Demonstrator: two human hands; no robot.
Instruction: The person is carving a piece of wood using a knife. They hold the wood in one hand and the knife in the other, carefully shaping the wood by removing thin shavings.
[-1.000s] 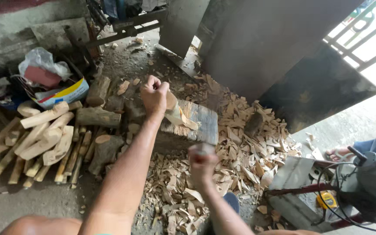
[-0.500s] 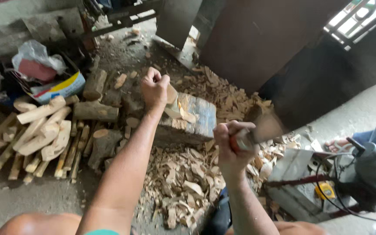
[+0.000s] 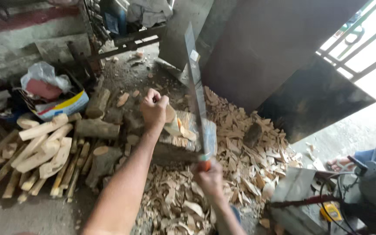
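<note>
Raised since half a second ago, the long blade (image 3: 195, 87) now stands nearly upright above the chopping block (image 3: 183, 137), where earlier it swung low at the right. On that block sits the small wood piece (image 3: 170, 119), pinched at its top by the left hand (image 3: 154, 109), fingers curled tight. Wrapped firmly round the orange handle is the right hand (image 3: 209, 176). A good stroke lands on the piece's far side, clear of the knuckles. Wood chips (image 3: 240, 161) lie around; cut sticks (image 3: 40, 148) are stacked left.
</note>
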